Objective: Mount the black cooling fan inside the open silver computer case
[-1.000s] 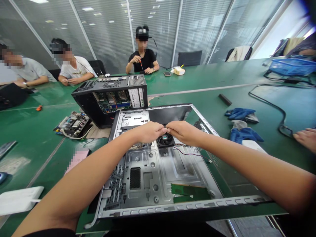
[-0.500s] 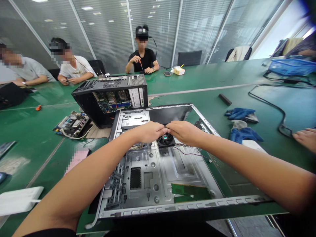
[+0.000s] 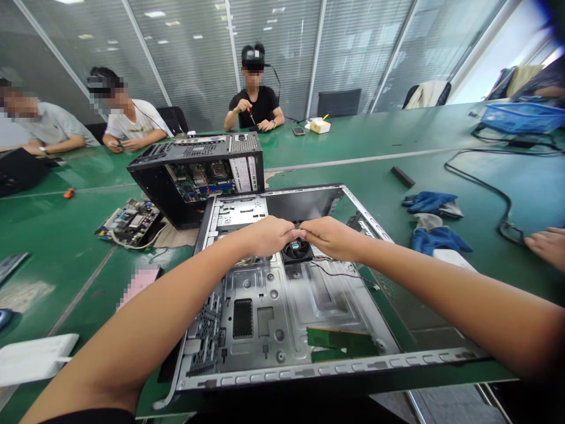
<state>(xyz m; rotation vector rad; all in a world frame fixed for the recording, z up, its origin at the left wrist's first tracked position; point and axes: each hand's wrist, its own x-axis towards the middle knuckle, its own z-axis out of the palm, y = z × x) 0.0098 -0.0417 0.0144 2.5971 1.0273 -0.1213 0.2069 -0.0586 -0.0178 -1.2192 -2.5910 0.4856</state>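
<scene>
Black cooling fan (image 3: 296, 249) sits in the open PC case (image 3: 309, 368), a bit past the middle toward the far side. Hub label faces up, readable side visible from near; can't tell if the fan is tilted. Frame looks squarish, what shows of it, so no clear long axis. Its lead (image 3: 344, 275) runs off to the right and slightly near, ending in a white connector (image 3: 375, 287) by the right edge of the case floor.

Left hand (image 3: 270, 235) comes in from the left, right hand (image 3: 330, 237) from the right. Both are nearly closed: fingers curled together, thumbs in, tips meeting just over the fan's far edge. Fingertips cover the contact point, so can't tell whether either one has hold of the fan or something small.

Case lies flat, open side up. Two green memory sticks (image 3: 339, 340) on its floor, near right, long axis left-right. Cable bundle (image 3: 251, 261) under the left hand, left of the fan. Second case (image 3: 198, 154) stands just beyond at far left, motherboard visible inside. Loose motherboard (image 3: 135, 221) left of that, blue gloves (image 3: 430, 203) on the table to the right.
</scene>
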